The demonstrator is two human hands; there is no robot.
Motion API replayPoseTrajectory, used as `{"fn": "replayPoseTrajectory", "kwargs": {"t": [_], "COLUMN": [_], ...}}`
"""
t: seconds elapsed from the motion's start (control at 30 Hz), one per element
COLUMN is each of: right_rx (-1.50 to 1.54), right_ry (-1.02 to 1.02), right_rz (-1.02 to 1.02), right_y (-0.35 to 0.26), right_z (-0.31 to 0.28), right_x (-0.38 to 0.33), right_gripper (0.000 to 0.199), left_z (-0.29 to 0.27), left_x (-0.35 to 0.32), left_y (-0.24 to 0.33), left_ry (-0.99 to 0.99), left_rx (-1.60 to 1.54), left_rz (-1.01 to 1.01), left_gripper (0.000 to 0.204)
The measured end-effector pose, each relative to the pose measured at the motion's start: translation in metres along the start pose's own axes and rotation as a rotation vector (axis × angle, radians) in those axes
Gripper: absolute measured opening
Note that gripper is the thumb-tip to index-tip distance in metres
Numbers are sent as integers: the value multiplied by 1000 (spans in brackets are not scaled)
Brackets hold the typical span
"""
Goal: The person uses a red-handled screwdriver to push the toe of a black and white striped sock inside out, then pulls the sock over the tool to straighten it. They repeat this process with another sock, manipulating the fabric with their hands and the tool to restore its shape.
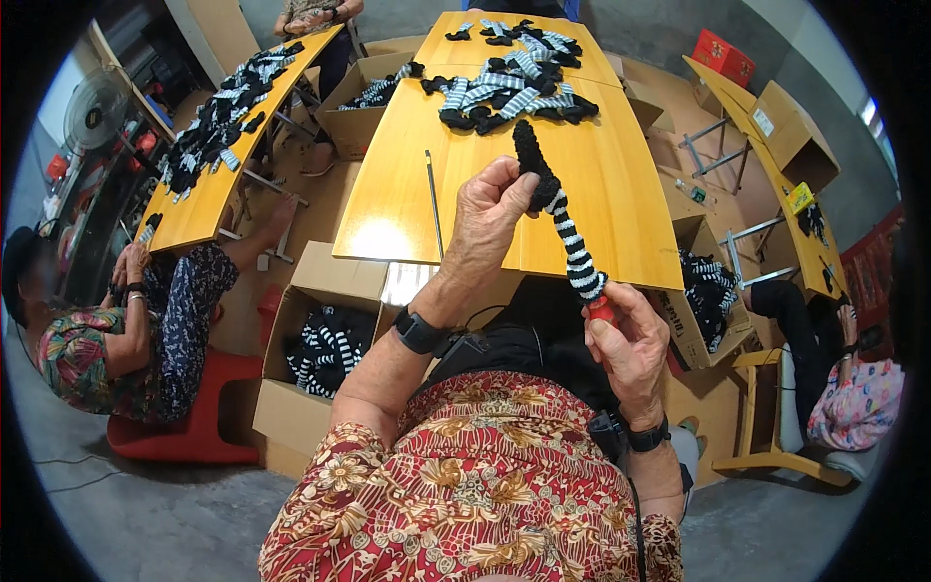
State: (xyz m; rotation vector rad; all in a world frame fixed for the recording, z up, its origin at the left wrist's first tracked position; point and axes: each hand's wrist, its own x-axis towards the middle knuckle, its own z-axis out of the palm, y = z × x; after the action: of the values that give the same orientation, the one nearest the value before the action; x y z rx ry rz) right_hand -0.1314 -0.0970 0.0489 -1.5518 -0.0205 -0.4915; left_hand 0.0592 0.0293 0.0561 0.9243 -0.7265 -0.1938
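A narrow black-and-white striped knitted tube with a black end, like a small sock [574, 247], is stretched between my hands above the near table edge. My left hand [490, 209] pinches its black part between thumb and fingers. At the striped end, my right hand [630, 335] is closed around a red handle [601, 308]; the striped knit meets the top of this handle. Whatever lies inside the knit is hidden. Farther up the table is a loose pile of striped and black knitted pieces [514, 92].
A thin dark rod [433, 204] lies on the yellow table [388, 209]. Open cartons with knitted pieces stand at the left [335, 276] and right [684, 315]. Seated people work at side tables, one at left [107, 335], another at right [853, 403]; a third is at the far left.
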Motion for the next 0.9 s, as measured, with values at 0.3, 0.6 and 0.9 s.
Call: {"fn": "replayPoseTrajectory", "kwargs": {"t": [0.3,0.6,0.9], "right_rx": [-1004,-1122,-250], "right_ry": [124,13,105], "right_rz": [-636,-660,44], "right_y": [-10,-2,-2], "right_z": [4,-1,4], "right_x": [10,0,-19], "right_gripper": [45,43,33], "left_z": [-6,-5,12], "left_x": [5,3,3], "left_y": [14,25,3], "left_ry": [193,169,359], "left_rx": [25,-175,-226], "left_rz": [-82,-188,-47], "left_gripper": [31,40,35]}}
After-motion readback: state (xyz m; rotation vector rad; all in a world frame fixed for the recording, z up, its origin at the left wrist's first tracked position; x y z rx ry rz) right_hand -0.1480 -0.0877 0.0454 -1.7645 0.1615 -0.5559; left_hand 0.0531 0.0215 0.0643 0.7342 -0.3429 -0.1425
